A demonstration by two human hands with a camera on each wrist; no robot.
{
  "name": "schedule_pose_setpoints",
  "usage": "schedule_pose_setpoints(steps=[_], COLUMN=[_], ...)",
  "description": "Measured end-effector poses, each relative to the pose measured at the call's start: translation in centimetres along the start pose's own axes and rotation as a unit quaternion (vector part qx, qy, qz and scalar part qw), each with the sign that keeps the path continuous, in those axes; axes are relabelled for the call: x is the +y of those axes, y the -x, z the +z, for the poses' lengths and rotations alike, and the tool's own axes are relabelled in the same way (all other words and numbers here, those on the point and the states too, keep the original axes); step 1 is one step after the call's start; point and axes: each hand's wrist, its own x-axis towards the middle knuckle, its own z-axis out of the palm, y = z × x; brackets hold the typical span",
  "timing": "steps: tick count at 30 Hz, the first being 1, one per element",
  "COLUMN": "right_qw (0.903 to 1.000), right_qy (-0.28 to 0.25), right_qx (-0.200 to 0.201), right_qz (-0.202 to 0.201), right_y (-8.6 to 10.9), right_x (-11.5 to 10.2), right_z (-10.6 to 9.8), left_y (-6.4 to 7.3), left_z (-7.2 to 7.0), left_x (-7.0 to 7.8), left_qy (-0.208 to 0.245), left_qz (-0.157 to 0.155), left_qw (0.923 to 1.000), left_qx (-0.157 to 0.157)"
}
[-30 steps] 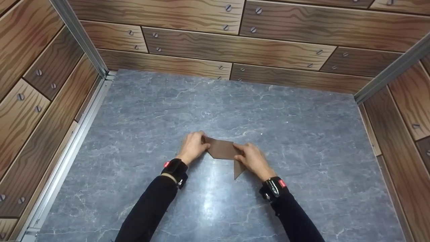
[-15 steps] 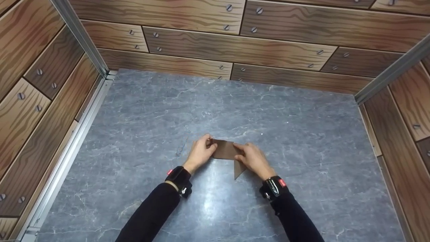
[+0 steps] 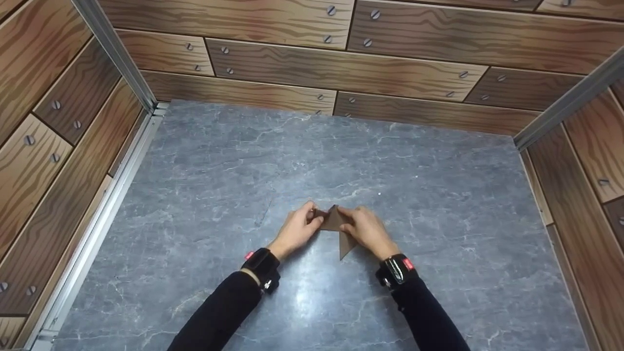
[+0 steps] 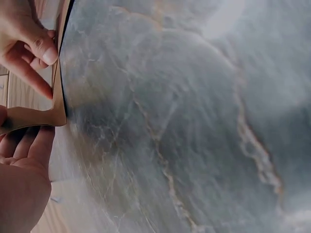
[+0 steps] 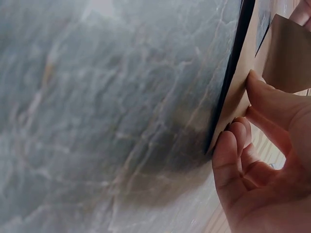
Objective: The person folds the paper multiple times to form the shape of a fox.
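Note:
A folded piece of brown paper [image 3: 332, 224] lies low over the grey marbled surface, between both hands in the head view. Its left end is pinched between thumb and fingers of my left hand [image 3: 296, 229] and bends up off the surface; the left wrist view shows this raised strip [image 4: 34, 116]. My right hand [image 3: 368, 231] holds the right part down, thumb and index finger on the paper, the other fingers curled by its edge in the right wrist view. A pointed triangular flap [image 3: 345, 246] sticks out toward me below the right hand. The raised part [image 5: 289, 56] stands beside my right thumb.
The grey marbled surface [image 3: 414, 185] extends all round the hands. Wood-print panels [image 3: 273, 63] wall it at the back and both sides, with metal strips [image 3: 119, 53] at the corners. Both wrists wear black camera straps [image 3: 262, 268].
My left hand has moved right with the paper's left end, bending it up and over toward the right hand. Less of the paper's flat face shows. The right hand has stayed in place.

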Motion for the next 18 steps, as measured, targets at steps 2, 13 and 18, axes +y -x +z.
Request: schedule_pose_setpoints(steps=[2,13,18], right_qw=[1.0,0.9999,0.9995], right_qy=[-0.005,-0.013,-0.024], right_qx=[-0.004,-0.006,-0.01], right_qz=[0.004,0.007,0.017], right_y=[-0.02,0.16,0.15], right_x=[-0.05,-0.16,-0.2], right_z=[-0.03,-0.12,-0.06], left_y=[0.09,0.4,0.52], left_z=[0.12,0.57,0.74], left_x=[0.01,0.06,-0.02], left_qy=[0.002,-0.047,-0.082], left_qz=[0.004,0.054,0.074], left_qw=[0.9999,0.9966,0.9923], left_qx=[-0.009,-0.042,-0.055])
